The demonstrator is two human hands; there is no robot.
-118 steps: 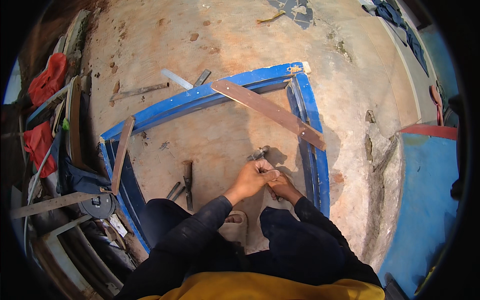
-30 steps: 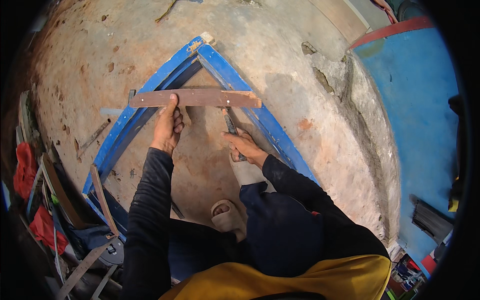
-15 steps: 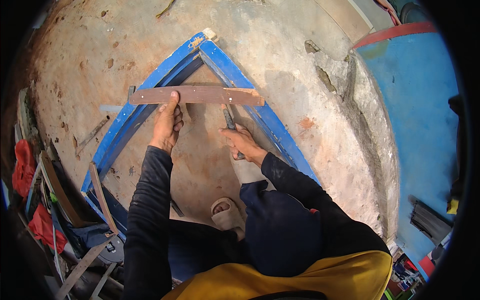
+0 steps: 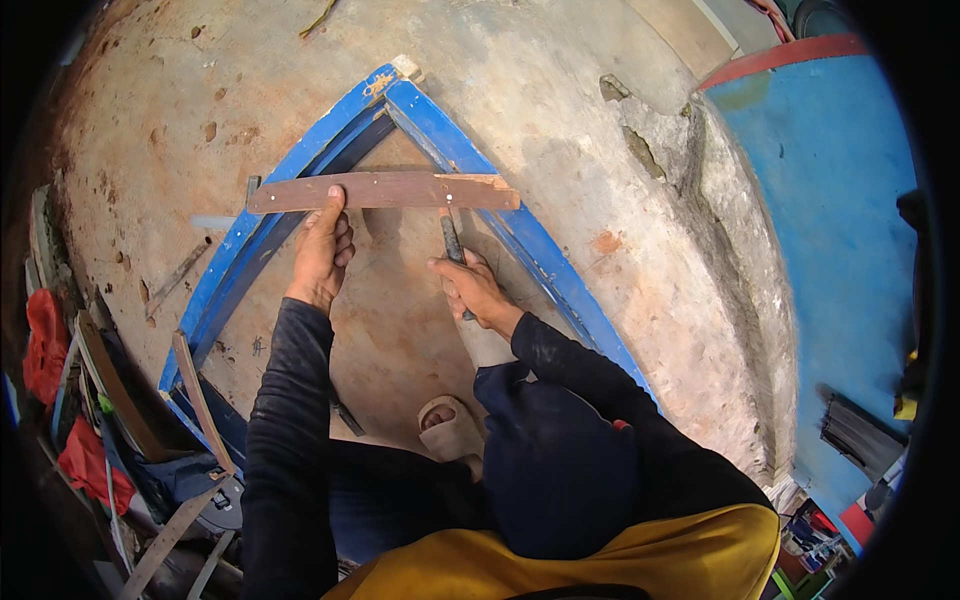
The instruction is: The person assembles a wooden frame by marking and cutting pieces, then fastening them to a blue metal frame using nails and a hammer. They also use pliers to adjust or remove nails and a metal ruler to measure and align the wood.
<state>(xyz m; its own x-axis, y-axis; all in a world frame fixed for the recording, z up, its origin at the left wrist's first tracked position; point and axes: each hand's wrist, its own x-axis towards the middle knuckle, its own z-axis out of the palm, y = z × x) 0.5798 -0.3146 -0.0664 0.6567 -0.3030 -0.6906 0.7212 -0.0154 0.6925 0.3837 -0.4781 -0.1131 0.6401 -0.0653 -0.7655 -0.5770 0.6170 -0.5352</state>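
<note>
A brown wooden slat (image 4: pixel 400 190) lies crosswise over both sides of a blue wooden frame (image 4: pixel 215 285), whose two pieces meet at a pointed corner. My left hand (image 4: pixel 322 250) grips the slat's near edge left of its middle, thumb on top and fingers curled below. A dark bar-shaped tool (image 4: pixel 453 240) with a pale tip is in my closed right hand (image 4: pixel 474 287). The tool's upper end reaches the slat's near edge, close to a nail head; whether it goes beneath the slat I cannot tell.
Concrete ground (image 4: pixel 540 120) surrounds the frame. To the right run a broken concrete edge (image 4: pixel 690 240) and a blue panel (image 4: pixel 820 220). Wood strips (image 4: pixel 200 400) and red cloth (image 4: pixel 95 465) clutter the lower left. My sandalled foot (image 4: pixel 445 425) stands inside the frame.
The whole view has shifted slightly, putting the slat and frame a little further left. Both hands keep their grips, and the slat stays across the frame.
</note>
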